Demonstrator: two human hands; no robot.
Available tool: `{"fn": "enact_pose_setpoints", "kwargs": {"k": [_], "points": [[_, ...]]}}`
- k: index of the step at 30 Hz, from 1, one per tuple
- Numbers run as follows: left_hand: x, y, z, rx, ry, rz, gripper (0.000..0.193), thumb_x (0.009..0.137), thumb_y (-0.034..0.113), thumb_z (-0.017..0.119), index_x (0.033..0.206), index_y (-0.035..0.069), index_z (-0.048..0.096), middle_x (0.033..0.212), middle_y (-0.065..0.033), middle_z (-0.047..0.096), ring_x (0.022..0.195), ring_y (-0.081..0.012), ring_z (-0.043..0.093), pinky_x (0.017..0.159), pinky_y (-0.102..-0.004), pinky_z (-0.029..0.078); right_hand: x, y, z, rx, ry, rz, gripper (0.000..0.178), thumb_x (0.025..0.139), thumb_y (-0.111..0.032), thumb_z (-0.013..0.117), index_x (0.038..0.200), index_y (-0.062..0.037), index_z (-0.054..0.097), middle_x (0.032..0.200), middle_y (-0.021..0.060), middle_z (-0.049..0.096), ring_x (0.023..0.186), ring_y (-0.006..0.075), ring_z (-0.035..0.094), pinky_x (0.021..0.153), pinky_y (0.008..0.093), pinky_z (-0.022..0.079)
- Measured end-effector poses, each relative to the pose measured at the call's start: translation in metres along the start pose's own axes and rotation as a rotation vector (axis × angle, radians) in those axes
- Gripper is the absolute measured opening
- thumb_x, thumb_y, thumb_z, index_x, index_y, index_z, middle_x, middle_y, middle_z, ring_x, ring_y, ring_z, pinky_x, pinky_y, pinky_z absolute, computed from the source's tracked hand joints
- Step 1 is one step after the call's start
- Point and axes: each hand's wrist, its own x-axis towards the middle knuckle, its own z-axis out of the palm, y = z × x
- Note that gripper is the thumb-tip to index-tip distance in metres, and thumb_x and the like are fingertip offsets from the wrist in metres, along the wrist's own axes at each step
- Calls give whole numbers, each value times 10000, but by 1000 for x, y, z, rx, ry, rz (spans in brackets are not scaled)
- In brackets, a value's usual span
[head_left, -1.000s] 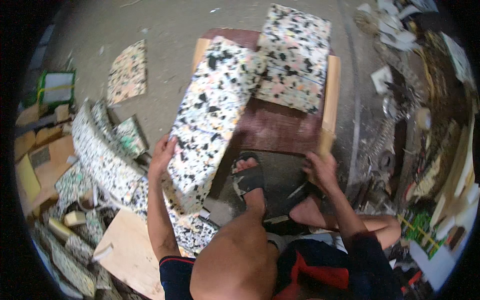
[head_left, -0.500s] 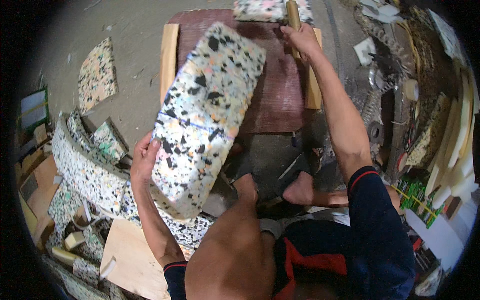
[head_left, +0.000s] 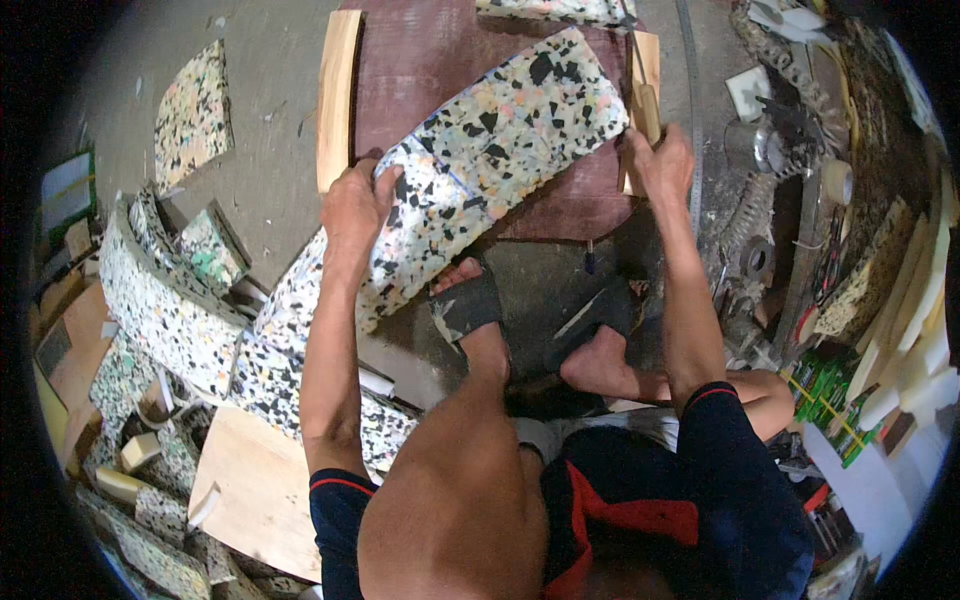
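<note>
A long slab of speckled rebonded foam [head_left: 515, 120] lies slantwise over a dark red board [head_left: 400, 60]. Blue lines run along its far edge and across its face. My left hand [head_left: 355, 210] is closed on the slab's left edge, thumb on top and the fingers mostly hidden. In my right hand [head_left: 662, 165], by the slab's right corner, is a knife with a wooden handle [head_left: 650, 112]; its thin blade points away from me. Whether that hand also touches the foam I cannot tell.
Wooden strips flank the board, one on the left [head_left: 338, 100]. Another foam piece [head_left: 555, 8] lies at its far edge. Foam offcuts [head_left: 165, 300] and a plywood sheet [head_left: 250, 490] crowd the left. A coiled hose [head_left: 745, 215] and a tape roll [head_left: 836, 183] lie right.
The slab has turned clockwise, its far end swinging right toward my right hand. My left hand has moved up and right with it; my right hand has come nearer with the knife.
</note>
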Motion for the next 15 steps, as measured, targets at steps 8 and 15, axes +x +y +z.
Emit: {"fn": "enact_pose_setpoints", "kwargs": {"k": [8, 15], "points": [[-12, 7, 12, 10, 168, -8, 416, 977, 422, 651, 1122, 37, 706, 983, -227, 715, 906, -424, 700, 763, -508, 539, -119, 5, 0, 465, -299, -474, 363, 946, -133, 647, 1261, 31, 570, 1080, 266, 679, 998, 458, 675, 838, 469, 537], [-20, 8, 27, 186, 360, 5, 339, 940, 382, 689, 1008, 51, 718, 973, -150, 711, 978, -372, 626, 826, -482, 516, -174, 17, 19, 513, -536, -465, 475, 955, -71, 613, 1391, 54, 470, 1249, 290, 614, 1138, 459, 626, 967, 456, 505]]}}
